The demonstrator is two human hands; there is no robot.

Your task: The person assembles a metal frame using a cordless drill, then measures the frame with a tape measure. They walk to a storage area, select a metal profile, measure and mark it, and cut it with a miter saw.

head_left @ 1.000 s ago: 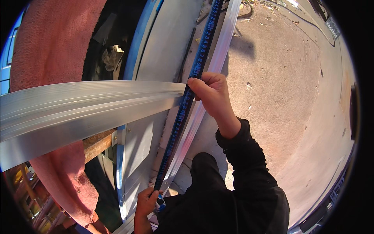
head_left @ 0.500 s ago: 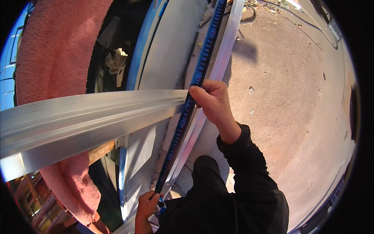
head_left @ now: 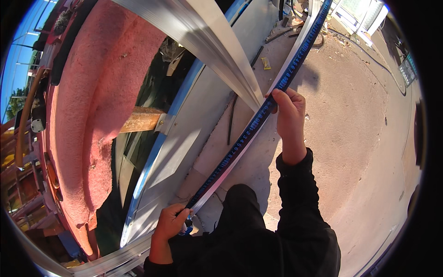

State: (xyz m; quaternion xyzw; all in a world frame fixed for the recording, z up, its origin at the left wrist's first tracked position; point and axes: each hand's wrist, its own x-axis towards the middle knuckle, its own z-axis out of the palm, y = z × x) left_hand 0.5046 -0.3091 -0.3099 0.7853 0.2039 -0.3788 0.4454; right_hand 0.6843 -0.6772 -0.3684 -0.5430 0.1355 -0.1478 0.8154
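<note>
A tape measure's black blade [head_left: 237,143] with blue markings runs slantwise from lower left to upper right, along a long silvery aluminium profile [head_left: 302,37]. My right hand [head_left: 291,120] is closed on the middle of the blade, thumb on top, beside the spot where a second aluminium profile [head_left: 203,34] meets the first. At the lower end my left hand [head_left: 168,226] is wrapped round the tape measure's case [head_left: 188,225]; mostly hidden by the fingers, the case shows a bit of blue. The blade's far end runs out of view at the top.
Left of the profiles lies a thick pink cloth [head_left: 78,138] over a rack, with a wooden bar [head_left: 140,120] below it. A grey panel with a blue edge [head_left: 170,152] stands between. Concrete floor [head_left: 346,124] stretches right; a yellow wrapper [head_left: 266,63] lies near the profile.
The view has turned, so the tape and profiles slant further right and the crossing profile now comes from the top. Both hands keep their hold, the right near the same joint.
</note>
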